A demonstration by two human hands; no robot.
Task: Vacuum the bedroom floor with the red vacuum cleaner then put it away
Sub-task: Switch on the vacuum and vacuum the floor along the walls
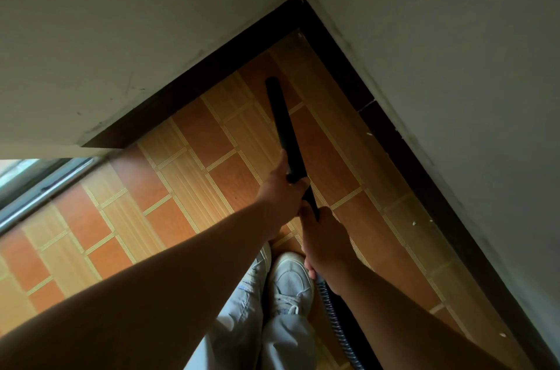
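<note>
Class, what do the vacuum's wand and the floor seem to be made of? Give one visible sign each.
Wand: probably plastic, matte black; smooth, with no metallic glint. Floor: tile or printed vinyl, cannot tell which; repeating orange and tan blocks.

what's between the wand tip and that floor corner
Nothing visible. Only bare tiled floor lies between the tip of the black wand and the corner where the dark skirting meets. The left hand and right hand grip it further back.
</note>
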